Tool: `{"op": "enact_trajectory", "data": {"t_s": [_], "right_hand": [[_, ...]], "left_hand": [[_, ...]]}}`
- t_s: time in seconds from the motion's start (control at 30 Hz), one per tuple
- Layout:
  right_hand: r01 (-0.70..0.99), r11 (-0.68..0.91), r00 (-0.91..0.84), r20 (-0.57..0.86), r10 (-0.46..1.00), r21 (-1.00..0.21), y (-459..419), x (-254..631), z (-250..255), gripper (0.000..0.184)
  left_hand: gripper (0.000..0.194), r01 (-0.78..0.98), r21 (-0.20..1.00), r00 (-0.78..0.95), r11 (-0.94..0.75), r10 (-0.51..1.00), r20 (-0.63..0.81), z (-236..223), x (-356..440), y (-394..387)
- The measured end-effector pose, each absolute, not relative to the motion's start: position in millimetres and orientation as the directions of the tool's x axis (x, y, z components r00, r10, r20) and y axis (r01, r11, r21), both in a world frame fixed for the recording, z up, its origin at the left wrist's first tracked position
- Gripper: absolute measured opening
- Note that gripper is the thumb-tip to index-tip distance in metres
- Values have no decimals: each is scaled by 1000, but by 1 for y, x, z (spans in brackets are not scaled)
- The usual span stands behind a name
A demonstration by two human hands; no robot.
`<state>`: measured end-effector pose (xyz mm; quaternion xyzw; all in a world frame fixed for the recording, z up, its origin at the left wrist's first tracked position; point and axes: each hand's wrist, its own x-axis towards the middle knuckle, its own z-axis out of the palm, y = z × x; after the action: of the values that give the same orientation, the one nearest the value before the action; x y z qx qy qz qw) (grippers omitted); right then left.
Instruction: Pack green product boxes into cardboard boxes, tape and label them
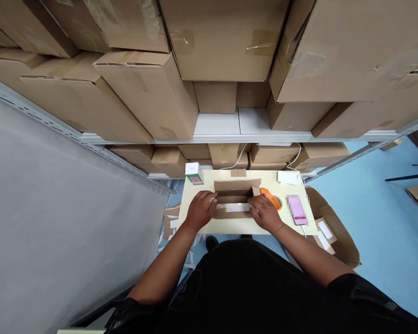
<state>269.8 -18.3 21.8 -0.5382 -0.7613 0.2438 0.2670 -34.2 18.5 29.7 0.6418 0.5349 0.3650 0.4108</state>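
A small open cardboard box (234, 197) lies on a pale yellow table (245, 225), its far flap standing up. A white label strip (237, 207) runs across its near side. My left hand (201, 208) grips the box's left end with curled fingers. My right hand (264, 212) holds the right end, fingers bent over the edge. An orange tape dispenser (271, 198) sits just behind my right hand.
A small white and green carton (194, 173) stands at the table's far left. A white flat item (288, 177) and a phone (297, 209) on a cable lie to the right. Large cardboard boxes (149, 93) fill metal shelves ahead. An open carton (334, 232) with scraps sits on the blue floor at right.
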Motion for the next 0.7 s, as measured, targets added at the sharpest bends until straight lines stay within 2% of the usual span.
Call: {"op": "enact_trajectory", "data": {"t_s": [0.03,0.1,0.2,0.27,0.47,0.6,0.7], "right_hand": [[682,362,-371,126,920,-635,-18,260,24,31],[705,420,-459,84,884,-571,-16,242,25,30],[808,390,-414,45,909,-441,-11,225,19,25],[848,350,-364,43,930,-398,-7,225,16,22],[826,287,-312,31,950,-484,-6,256,16,17],[857,288,-322,-8,947,-428,-11,276,12,18],[872,261,-292,-13,956,-414,-14,286,6,28]], "left_hand": [[28,437,889,280,-136,960,9,33,-28,21],[22,561,806,401,-187,914,-67,32,-14,27],[21,703,681,384,-204,915,-123,14,4,36],[21,740,645,335,-190,936,-109,1,7,40],[20,714,681,306,-161,947,-97,-16,-7,44],[23,796,585,301,-156,940,-159,-22,-10,50],[16,787,608,267,-104,946,-183,-26,-9,56]]}}
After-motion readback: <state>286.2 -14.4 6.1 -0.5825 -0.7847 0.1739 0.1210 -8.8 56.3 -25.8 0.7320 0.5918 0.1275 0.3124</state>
